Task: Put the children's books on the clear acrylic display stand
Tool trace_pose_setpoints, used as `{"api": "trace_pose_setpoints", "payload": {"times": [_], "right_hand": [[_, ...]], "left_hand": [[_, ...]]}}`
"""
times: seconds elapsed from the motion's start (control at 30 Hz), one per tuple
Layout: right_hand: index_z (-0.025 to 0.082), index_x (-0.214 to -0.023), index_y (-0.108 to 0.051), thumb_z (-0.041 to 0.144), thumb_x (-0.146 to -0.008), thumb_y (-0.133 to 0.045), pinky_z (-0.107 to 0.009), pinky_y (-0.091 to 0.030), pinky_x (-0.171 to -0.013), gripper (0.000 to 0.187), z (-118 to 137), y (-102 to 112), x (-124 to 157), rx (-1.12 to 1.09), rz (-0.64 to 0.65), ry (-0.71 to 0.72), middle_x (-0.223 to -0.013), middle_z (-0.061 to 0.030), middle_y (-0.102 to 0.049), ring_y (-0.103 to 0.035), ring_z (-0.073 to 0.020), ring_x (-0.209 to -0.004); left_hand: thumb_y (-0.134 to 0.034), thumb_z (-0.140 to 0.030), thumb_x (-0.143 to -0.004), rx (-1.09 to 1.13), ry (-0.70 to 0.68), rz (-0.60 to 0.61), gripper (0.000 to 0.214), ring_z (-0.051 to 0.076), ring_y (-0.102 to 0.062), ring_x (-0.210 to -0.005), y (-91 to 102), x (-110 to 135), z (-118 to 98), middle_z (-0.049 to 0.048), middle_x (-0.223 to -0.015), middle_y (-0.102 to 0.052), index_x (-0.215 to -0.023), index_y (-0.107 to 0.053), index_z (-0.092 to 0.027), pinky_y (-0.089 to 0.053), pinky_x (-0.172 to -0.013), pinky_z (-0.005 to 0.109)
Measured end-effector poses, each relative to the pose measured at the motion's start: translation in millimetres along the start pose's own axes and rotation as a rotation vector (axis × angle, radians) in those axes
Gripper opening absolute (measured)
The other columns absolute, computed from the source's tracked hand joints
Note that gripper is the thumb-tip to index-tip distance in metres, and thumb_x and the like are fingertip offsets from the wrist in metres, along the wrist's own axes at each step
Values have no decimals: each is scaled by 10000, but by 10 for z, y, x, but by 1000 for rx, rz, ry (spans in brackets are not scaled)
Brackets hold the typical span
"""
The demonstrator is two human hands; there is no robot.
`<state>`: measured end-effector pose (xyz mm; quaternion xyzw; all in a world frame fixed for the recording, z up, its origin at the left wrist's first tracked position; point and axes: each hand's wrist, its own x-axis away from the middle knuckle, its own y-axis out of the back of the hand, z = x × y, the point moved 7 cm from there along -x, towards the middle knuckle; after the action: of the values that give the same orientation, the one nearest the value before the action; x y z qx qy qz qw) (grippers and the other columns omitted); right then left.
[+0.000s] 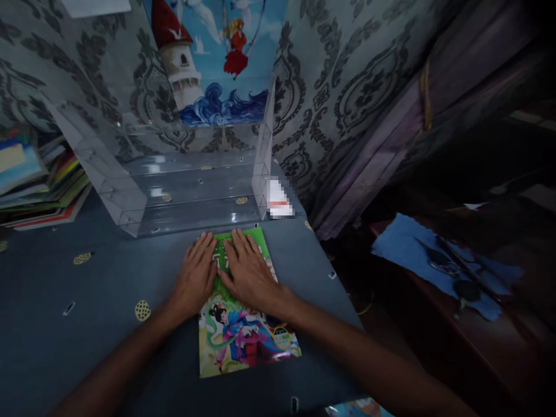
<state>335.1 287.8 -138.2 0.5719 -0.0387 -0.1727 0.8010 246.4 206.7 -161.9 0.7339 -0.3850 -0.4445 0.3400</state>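
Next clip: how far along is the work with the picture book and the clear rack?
Done: one picture book lies flat on the table, just in front of the clear rack. In hand: the left hand and right hand press flat on its upper half, no grip closed. Left: the rack's tiers show no books, and a stack of books sits at the table's far left.
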Motion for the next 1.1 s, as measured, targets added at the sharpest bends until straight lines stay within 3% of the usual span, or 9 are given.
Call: {"api": "trace_pose_setpoints", "payload": {"times": [0.13, 0.3, 0.47, 0.67, 1.1], "right_hand": [[-19, -1488, -430, 370, -985, -525, -581, -230, -1249, 643, -38, 0, -19, -19, 32, -6, -1605, -308, -301, -227, -392, -1538], [28, -1503, -420, 424, -994, -514, -550, -254, -1249, 652, -199, 24, 27, -95, -1, 10, -1598, -264, -359, -261, -323, -1539], [44, -1499, -427, 516, -1007, -465, -579, -224, -1249, 683, -326, 28, 78, -49, -71, -56, -1604, -257, -350, -250, -337, -1542], [35, -1468, -470, 506, -982, -526, -527, -238, -1256, 680, -380, 28, 67, -55, -53, -49, -1588, -243, -391, -293, -319, -1528], [46, -1527, -394, 532, -1036, -383, -511, -203, -1261, 692, -538, 17, 170, -85, -61, -134, -1643, -209, -303, -183, -279, -1566]], "left_hand": [[-304, -290, -1050, -6, 23, 41, 488, 262, -351, -1509, -9, -4, 10, 163, -1568, -463, -1509, -417, -167, -329, -1212, 558], [-316, -311, -1051, 0, 22, 51, 491, 260, -346, -1512, 4, -3, 15, 158, -1570, -462, -1512, -410, -172, -341, -1206, 548], [-312, -308, -1048, -12, 24, 32, 487, 264, -335, -1517, 4, -3, 21, 160, -1573, -457, -1500, -417, -160, -337, -1206, 550], [-320, -312, -1040, -52, 20, 62, 481, 273, -365, -1500, -6, -29, 16, 171, -1556, -477, -1463, -462, -132, -333, -1207, 534], [-301, -392, -1045, -94, 71, 136, 525, 304, -334, -1512, 16, -75, -16, 189, -1580, -437, -1442, -472, -96, -303, -1206, 551]]}}
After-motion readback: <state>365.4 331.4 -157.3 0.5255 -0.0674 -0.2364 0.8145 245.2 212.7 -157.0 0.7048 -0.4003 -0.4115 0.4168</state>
